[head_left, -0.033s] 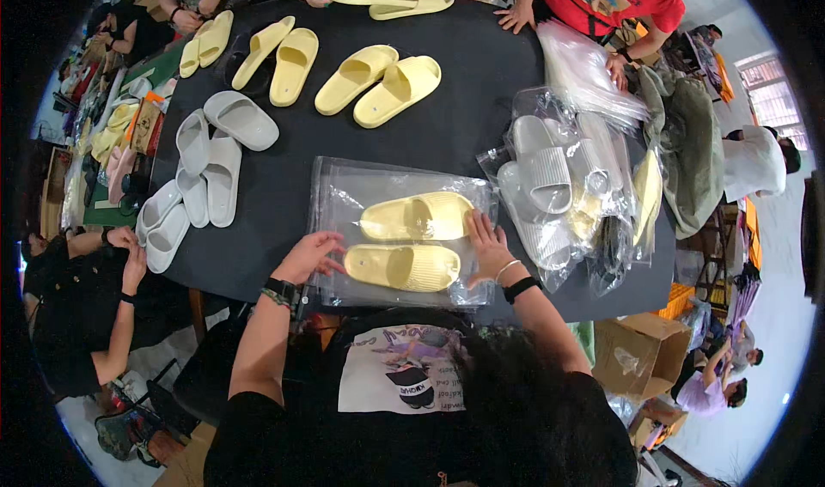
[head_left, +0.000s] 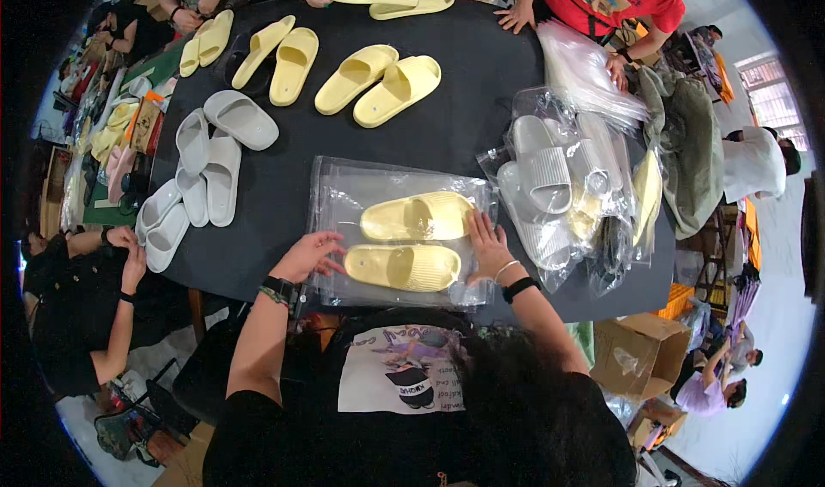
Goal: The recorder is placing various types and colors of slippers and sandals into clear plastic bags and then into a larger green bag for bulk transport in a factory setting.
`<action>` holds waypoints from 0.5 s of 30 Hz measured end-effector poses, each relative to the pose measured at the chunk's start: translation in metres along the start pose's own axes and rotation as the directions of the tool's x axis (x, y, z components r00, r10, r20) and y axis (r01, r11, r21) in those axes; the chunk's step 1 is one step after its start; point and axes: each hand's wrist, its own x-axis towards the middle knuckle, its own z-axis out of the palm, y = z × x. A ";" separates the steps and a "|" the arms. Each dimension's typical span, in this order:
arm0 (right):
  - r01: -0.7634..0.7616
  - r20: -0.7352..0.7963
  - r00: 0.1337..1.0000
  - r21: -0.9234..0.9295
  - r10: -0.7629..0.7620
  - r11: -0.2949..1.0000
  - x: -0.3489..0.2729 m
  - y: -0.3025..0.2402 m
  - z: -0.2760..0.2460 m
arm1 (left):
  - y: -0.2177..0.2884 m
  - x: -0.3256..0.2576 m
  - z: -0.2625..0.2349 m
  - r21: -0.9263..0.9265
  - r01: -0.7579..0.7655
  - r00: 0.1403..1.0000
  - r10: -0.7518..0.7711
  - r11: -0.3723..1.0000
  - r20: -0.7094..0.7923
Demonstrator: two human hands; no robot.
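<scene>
Head view: two yellow slides lie side by side inside a clear bag (head_left: pixel 344 197) that is spread flat on the dark surface (head_left: pixel 464 126), close to its near edge. The far slide (head_left: pixel 417 216) and the near slide (head_left: pixel 402 266) both point their toes to the person's left, soles ribbed, almost touching along their long sides.

The left hand (head_left: pixel 308 257) rests on the bag at the toe end of the near slide, fingers loosely curled and slightly apart, tips touching the plastic just beside the slide; its grip closes on nothing that I can see. A dark watch and a bead band sit on that wrist. The right hand (head_left: pixel 488 248) lies flat, fingers spread and pressed down on the bag at the heel ends of both slides, fingertips against the far slide's heel. That wrist carries a thin bangle and a black band.

To the right of the bag a heap of bagged slides (head_left: pixel 550 186), grey and yellow, is piled near the surface's right edge, with a stack of empty bags (head_left: pixel 584 70) beyond it. Farther out on the surface lie loose yellow pairs (head_left: pixel 378 79), and to the left several grey slides (head_left: pixel 219 148) in a loose cluster. Other people's hands reach in at the far edge and at the left side. A cardboard box (head_left: pixel 636 350) stands on the floor to the lower right.
</scene>
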 end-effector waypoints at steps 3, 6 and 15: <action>-0.023 -0.091 0.996 -0.019 0.021 1.000 0.001 0.002 0.008 | 0.012 0.004 0.001 0.134 0.016 0.996 -0.027 0.991 0.085; -0.067 -0.065 0.996 -0.021 0.065 0.998 0.000 0.001 0.005 | 0.014 0.006 0.012 0.221 -0.078 0.989 0.047 0.972 0.142; -0.113 -0.085 0.990 0.018 0.114 0.993 0.003 0.000 0.010 | 0.052 0.015 0.033 -0.044 -0.321 0.934 0.324 0.946 0.153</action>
